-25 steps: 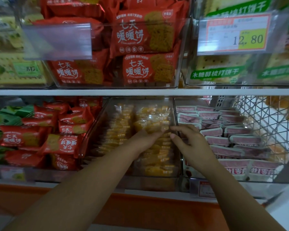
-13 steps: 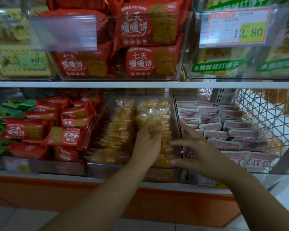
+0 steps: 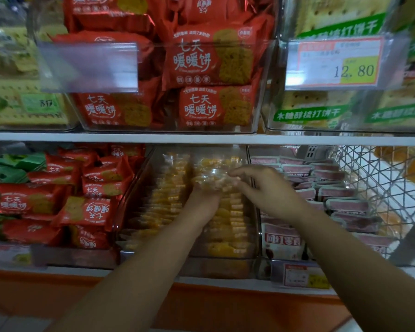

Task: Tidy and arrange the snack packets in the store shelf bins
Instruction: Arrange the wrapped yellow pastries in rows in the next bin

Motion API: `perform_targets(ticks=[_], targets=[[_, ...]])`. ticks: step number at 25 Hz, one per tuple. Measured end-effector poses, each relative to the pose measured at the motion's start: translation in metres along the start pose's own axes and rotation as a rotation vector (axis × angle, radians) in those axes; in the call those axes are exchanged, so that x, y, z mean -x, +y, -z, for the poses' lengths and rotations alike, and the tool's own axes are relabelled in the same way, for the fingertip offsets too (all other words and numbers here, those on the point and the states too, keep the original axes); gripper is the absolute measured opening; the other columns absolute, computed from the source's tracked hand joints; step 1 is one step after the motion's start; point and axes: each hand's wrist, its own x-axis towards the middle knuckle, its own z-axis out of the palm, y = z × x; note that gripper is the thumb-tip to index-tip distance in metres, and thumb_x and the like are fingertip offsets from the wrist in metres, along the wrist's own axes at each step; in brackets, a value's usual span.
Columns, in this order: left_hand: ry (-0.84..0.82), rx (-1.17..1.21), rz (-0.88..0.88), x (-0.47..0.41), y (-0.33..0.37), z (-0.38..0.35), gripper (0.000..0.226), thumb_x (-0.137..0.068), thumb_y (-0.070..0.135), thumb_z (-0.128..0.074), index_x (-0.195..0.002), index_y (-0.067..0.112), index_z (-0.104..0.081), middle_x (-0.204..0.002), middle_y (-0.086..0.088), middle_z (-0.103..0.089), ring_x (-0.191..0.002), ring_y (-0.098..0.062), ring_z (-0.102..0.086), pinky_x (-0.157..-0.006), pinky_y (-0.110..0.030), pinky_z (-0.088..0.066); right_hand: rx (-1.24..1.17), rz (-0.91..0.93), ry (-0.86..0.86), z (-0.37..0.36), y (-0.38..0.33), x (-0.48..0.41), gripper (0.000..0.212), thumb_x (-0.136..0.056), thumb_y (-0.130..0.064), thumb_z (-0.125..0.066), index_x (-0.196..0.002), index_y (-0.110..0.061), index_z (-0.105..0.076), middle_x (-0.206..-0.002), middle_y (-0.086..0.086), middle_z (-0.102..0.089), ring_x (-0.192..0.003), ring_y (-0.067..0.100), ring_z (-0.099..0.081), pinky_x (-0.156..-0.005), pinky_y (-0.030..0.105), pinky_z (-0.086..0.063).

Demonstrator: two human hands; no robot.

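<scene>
The clear-wrapped packet of yellow snacks [image 3: 213, 178] hangs just above the right-hand row inside the clear plastic middle bin [image 3: 139, 192], under the white shelf board [image 3: 201, 138]. The left hand [image 3: 203, 202] grips it from its 6 o'clock. The right hand [image 3: 266, 188] pinches its edge at 3 o'clock with curled fingers.

From where I stand, the thing to do is turn it on edge like the filed rows of yellow packets [image 3: 163, 200]. Then ease it down into a gap, keeping both hands on until it seats, so nothing beside it gets crushed.

The left fingertips are hidden behind the wrapper. The packet is blurred, so its print is unreadable. The bin's far end at 12 o'clock is lost in shadow.
</scene>
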Motion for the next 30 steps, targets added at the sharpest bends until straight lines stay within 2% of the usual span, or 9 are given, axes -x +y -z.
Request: perform_targets(ticks=[2, 3, 6, 8, 13, 19, 24, 28, 30], targets=[[0.024, 0.043, 0.004, -0.004, -0.002, 0.000, 0.028, -0.091, 0.026, -0.057, -0.117, 0.032, -0.048, -0.109, 0.006, -0.057, -0.106, -0.018, -0.055, -0.097, -0.034, -0.044, 0.076, 0.004, -0.085, -0.007, 0.011, -0.035, 0.028, -0.092, -0.019, -0.054, -0.118, -0.017, -0.064, -0.122, 0.000, -0.064, -0.111, 0.017, -0.059, -0.097, 0.031, -0.045], [0.039, 0.073, 0.005, -0.007, -0.002, -0.001, 0.036, -0.088, 0.023, -0.060, -0.120, 0.030, -0.045, -0.110, 0.005, -0.056, -0.107, -0.018, -0.055, -0.096, -0.032, -0.044, 0.127, 0.002, -0.135, -0.011, 0.016, -0.050, 0.028, -0.092, -0.019, -0.054, -0.118, -0.017, -0.064, -0.122, 0.001, -0.064, -0.111, 0.018, -0.059, -0.097, 0.034, -0.045], [0.019, 0.120, 0.015, -0.015, -0.008, 0.000, 0.056, -0.085, 0.016, -0.063, -0.134, 0.021, -0.037, -0.123, -0.002, -0.056, -0.112, -0.019, -0.054, -0.091, -0.025, -0.041, 0.276, -0.004, -0.265, -0.022, 0.024, -0.077, 0.024, -0.089, -0.018, -0.059, -0.111, -0.017, -0.068, -0.122, -0.002, -0.064, -0.115, 0.015, -0.057, -0.099, 0.033, -0.043], [-0.006, 0.155, 0.020, -0.022, -0.014, 0.000, 0.063, -0.082, 0.015, -0.065, -0.137, 0.020, -0.035, -0.127, -0.004, -0.055, -0.112, -0.019, -0.054, -0.089, -0.024, -0.041, 0.307, -0.007, -0.278, -0.028, 0.024, -0.086, 0.018, -0.085, -0.018, -0.063, -0.101, -0.017, -0.072, -0.114, -0.002, -0.068, -0.108, 0.015, -0.060, -0.095, 0.032, -0.046], [0.017, 0.123, 0.003, -0.033, -0.025, -0.003, 0.098, -0.053, 0.045, -0.069, -0.141, 0.027, -0.029, -0.138, 0.000, -0.044, -0.124, -0.021, -0.046, -0.105, -0.041, -0.040, 0.429, -0.031, -0.370, -0.033, 0.020, -0.101, 0.009, -0.082, -0.023, -0.068, -0.089, -0.020, -0.072, -0.098, -0.005, -0.068, -0.093, 0.013, -0.061, -0.079, 0.022, -0.045], [-0.008, 0.099, -0.007, -0.038, -0.028, -0.002, 0.095, -0.067, 0.040, -0.070, -0.146, 0.031, -0.018, -0.143, 0.003, -0.036, -0.131, -0.021, -0.039, -0.110, -0.039, -0.034, 0.520, 0.131, -0.269, -0.032, 0.020, -0.089, 0.012, -0.081, -0.016, -0.065, -0.091, -0.016, -0.070, -0.099, 0.002, -0.064, -0.091, 0.020, -0.060, -0.080, 0.030, -0.047], [-0.014, 0.124, 0.008, -0.039, -0.029, -0.002, 0.101, -0.070, 0.038, -0.072, -0.149, 0.027, -0.011, -0.150, -0.003, -0.031, -0.134, -0.022, -0.035, -0.111, -0.039, -0.032, 0.578, 0.134, -0.269, -0.031, 0.015, -0.090, 0.033, -0.084, -0.025, -0.065, -0.116, -0.023, -0.062, -0.113, 0.003, -0.059, -0.104, 0.023, -0.056, -0.085, 0.028, -0.042], [-0.026, 0.130, 0.007, -0.041, -0.030, -0.002, 0.097, -0.080, 0.032, -0.070, -0.151, 0.026, -0.003, -0.154, -0.002, -0.023, -0.138, -0.022, -0.030, -0.112, -0.033, -0.028, 0.565, 0.118, -0.293, -0.030, 0.011, -0.090, 0.018, -0.081, -0.023, -0.067, -0.099, -0.023, -0.068, -0.105, -0.002, -0.061, -0.099, 0.019, -0.058, -0.073, 0.023, -0.036], [-0.031, 0.141, 0.007, -0.039, -0.029, 0.000, 0.097, -0.083, 0.031, -0.068, -0.150, 0.022, 0.002, -0.155, -0.001, -0.019, -0.139, -0.020, -0.026, -0.109, -0.027, -0.026, 0.527, 0.075, -0.335, -0.031, 0.008, -0.091, 0.015, -0.081, -0.023, -0.067, -0.096, -0.023, -0.066, -0.104, -0.005, -0.064, -0.100, 0.016, -0.058, -0.078, 0.022, -0.037]])
